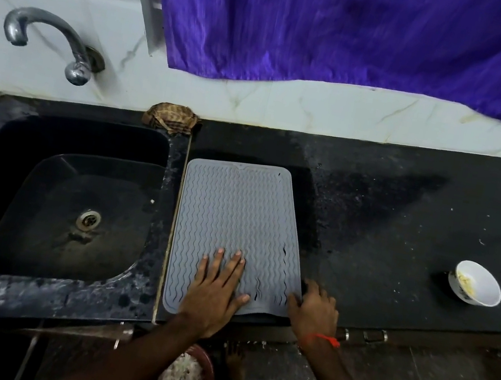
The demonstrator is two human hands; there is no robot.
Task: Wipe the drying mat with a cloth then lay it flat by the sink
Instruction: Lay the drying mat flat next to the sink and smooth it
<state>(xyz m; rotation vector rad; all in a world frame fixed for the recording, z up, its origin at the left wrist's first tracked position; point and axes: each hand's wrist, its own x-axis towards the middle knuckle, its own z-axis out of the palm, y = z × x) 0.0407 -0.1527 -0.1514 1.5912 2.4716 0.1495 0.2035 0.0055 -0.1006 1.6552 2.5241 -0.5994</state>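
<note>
Grey silicone drying mat point(237, 221) lies on the black counter point(401, 231), just right of the sink point(76, 194). Left hand point(213, 296) is open, palm flat on its near end. Right hand point(315, 310) has fingers curled on the mat's near right corner. Brown checked cloth point(170, 118) sits beyond both hands, against the wall.

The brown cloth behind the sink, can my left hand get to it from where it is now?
Probably yes: the left hand lies flat on the drying mat, holding nothing, and the path over it to the brown cloth looks clear.

The left hand point(215, 290) lies flat, fingers spread, on the grey mat point(238, 214); the right hand point(315, 310) curls at the mat's near right corner.
</note>
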